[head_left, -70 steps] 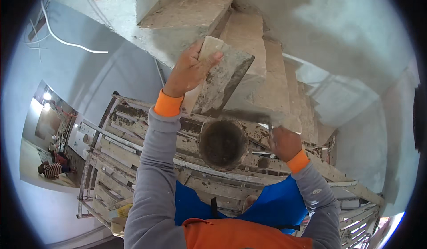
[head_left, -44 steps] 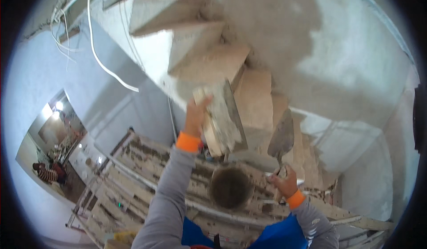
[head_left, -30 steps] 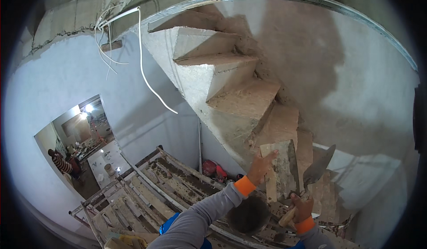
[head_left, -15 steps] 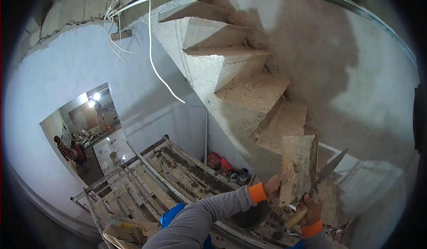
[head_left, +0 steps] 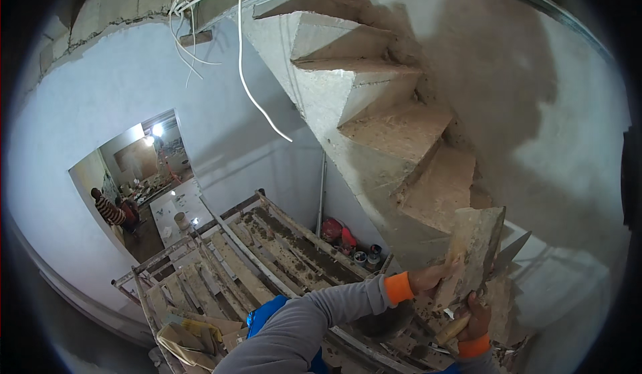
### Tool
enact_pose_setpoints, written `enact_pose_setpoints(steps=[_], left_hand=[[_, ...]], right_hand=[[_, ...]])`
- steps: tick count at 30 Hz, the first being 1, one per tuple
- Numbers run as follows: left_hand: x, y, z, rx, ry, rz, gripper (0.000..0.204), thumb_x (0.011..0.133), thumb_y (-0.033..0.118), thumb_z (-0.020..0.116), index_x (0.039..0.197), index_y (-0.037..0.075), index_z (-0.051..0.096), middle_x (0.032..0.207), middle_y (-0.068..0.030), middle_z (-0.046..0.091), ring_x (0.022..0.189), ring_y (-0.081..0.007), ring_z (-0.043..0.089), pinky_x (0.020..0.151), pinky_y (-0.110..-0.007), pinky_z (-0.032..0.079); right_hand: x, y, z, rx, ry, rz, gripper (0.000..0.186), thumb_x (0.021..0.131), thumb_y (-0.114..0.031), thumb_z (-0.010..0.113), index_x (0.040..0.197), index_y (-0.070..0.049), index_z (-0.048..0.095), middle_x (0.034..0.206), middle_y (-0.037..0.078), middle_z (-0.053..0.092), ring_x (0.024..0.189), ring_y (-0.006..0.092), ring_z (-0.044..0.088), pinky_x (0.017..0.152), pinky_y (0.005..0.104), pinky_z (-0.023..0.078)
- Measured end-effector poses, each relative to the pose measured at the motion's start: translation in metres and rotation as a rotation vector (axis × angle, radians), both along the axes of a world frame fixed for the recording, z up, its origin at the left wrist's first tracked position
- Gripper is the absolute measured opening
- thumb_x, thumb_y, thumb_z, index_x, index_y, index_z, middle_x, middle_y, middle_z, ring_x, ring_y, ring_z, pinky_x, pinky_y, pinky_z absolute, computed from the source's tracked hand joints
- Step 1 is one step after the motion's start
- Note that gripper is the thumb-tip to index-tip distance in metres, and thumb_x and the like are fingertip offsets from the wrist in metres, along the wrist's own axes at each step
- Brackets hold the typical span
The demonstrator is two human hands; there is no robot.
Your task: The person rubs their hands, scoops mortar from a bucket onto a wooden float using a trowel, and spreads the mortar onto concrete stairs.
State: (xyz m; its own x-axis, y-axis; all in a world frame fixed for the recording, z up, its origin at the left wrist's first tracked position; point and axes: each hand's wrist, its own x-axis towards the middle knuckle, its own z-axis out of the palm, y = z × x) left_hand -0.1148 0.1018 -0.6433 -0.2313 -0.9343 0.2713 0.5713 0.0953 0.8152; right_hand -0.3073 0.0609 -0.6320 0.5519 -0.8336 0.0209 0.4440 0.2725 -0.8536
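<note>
At the lower right, my left hand (head_left: 431, 278) grips the left edge of a short wooden board (head_left: 476, 250) crusted with dried mortar. The board stands nearly upright, leaning a little to the right. My right hand (head_left: 473, 319) is closed round the wooden handle (head_left: 452, 330) of a pointed trowel, close to the board's lower end. The trowel's metal blade (head_left: 513, 248) points up and right, partly hidden behind the board. Behind the board rise rough concrete stairs (head_left: 398, 128).
A scaffold platform of mortar-spattered planks (head_left: 241, 267) lies below my left arm. A dark, round bucket (head_left: 384, 322) sits under that forearm. Paper sacks (head_left: 184, 344) lie lower left. White cables (head_left: 251, 93) hang overhead. A person (head_left: 110, 210) stands beyond the doorway.
The board has turned and tilted to the right in my left hand. More of the trowel blade is now behind it. The whole view has shifted slightly, with the surroundings moving right and up.
</note>
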Motion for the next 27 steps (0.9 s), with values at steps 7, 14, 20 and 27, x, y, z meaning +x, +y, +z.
enact_pose_setpoints(steps=[7, 14, 20, 27], left_hand=[[-0.009, 0.013, 0.041, 0.080, -0.018, 0.251, 0.056, 0.098, 0.047, 0.043, 0.136, 0.006, 0.039, 0.111, -0.0048, 0.053, 0.099, -0.0121, 0.053, 0.083, -0.032, 0.048], [0.020, -0.016, 0.044, -0.086, -0.683, 0.637, 0.048, 0.100, 0.036, 0.045, 0.131, 0.000, 0.047, 0.122, -0.0117, 0.055, 0.110, -0.0223, 0.054, 0.091, -0.036, 0.047], [0.105, 0.005, 0.044, -0.984, -1.386, 1.466, 0.052, 0.092, 0.005, 0.042, 0.138, -0.015, 0.030, 0.134, -0.0258, 0.047, 0.120, -0.0394, 0.049, 0.099, -0.045, 0.038], [0.137, 0.039, 0.095, -0.401, 0.021, 1.051, 0.049, 0.101, 0.037, 0.040, 0.130, -0.002, 0.042, 0.116, -0.0132, 0.059, 0.105, -0.0241, 0.059, 0.084, -0.035, 0.052]], right_hand=[[-0.002, -0.011, -0.009, -0.004, 0.014, -0.062, 0.021, 0.086, -0.012, 0.066, 0.100, 0.000, 0.056, 0.077, 0.008, 0.063, 0.051, 0.0134, 0.057, 0.044, 0.0275, 0.050], [-0.007, -0.047, -0.050, -0.153, 0.126, -0.105, 0.023, 0.086, -0.026, 0.070, 0.089, -0.006, 0.058, 0.064, 0.002, 0.054, 0.049, 0.0137, 0.053, 0.044, 0.0277, 0.045], [0.003, -0.050, -0.052, -0.280, 0.300, -0.059, 0.029, 0.085, -0.024, 0.073, 0.089, -0.003, 0.055, 0.063, 0.005, 0.054, 0.049, 0.0157, 0.055, 0.043, 0.0309, 0.046], [0.003, -0.039, -0.044, -0.239, 0.474, -0.020, 0.040, 0.083, -0.025, 0.073, 0.101, 0.003, 0.052, 0.074, 0.007, 0.057, 0.051, 0.0146, 0.055, 0.047, 0.0309, 0.050]])
